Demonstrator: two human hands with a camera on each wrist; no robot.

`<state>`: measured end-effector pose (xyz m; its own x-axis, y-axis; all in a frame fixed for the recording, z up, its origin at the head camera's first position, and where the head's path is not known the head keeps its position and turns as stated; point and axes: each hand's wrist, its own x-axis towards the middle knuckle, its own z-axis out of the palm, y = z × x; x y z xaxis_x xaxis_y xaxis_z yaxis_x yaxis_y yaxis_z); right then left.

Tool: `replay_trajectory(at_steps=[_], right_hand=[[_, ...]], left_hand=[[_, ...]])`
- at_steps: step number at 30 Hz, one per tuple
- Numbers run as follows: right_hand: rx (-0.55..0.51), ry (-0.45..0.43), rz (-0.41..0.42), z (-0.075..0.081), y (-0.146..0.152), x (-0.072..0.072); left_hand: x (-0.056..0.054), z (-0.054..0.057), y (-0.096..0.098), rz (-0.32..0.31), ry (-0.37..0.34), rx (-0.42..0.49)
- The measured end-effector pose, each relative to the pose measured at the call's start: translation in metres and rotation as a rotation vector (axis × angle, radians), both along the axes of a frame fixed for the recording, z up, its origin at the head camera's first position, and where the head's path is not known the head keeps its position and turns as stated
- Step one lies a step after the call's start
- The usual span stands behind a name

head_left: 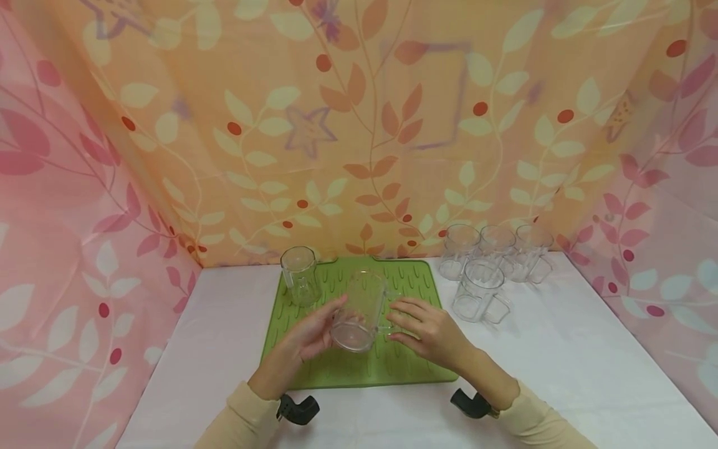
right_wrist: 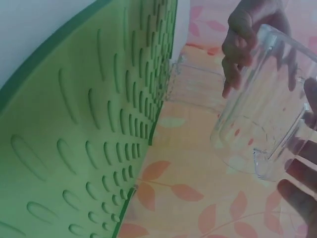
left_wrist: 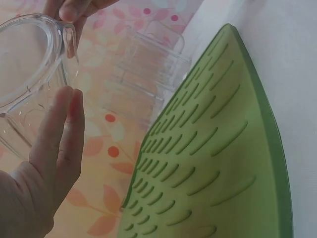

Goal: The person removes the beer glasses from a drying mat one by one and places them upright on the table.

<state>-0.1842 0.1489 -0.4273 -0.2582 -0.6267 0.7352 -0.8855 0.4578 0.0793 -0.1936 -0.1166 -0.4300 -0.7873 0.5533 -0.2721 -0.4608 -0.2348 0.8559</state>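
A clear glass mug is held tilted above the green ridged drying mat. My left hand grips the mug's side near its closer end, its fingers reaching along the glass in the left wrist view. On the opposite side, my right hand holds the mug by its handle, with fingertips at the handle in the right wrist view. Another clear glass mug stands on the mat's back left corner.
Several clear glass mugs stand grouped on the white table, right of the mat. A patterned curtain hangs behind, with pink patterned cloth at the sides. A black wrist mount sits beneath each wrist.
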Motion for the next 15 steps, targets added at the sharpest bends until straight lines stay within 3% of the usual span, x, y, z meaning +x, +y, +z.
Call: replay_trajectory(at_steps=[8,15], right_hand=[[-0.019,-0.112,-0.014,0.0027,0.0028,-0.0008],[-0.059,-0.186,0.011,0.0071,0.0044,-0.0012]], left_hand=[[0.0018,-0.0015,0.0014,0.101,0.120,-0.076],[0.0051,-0.0024,0.0023,0.151,0.168,-0.179]])
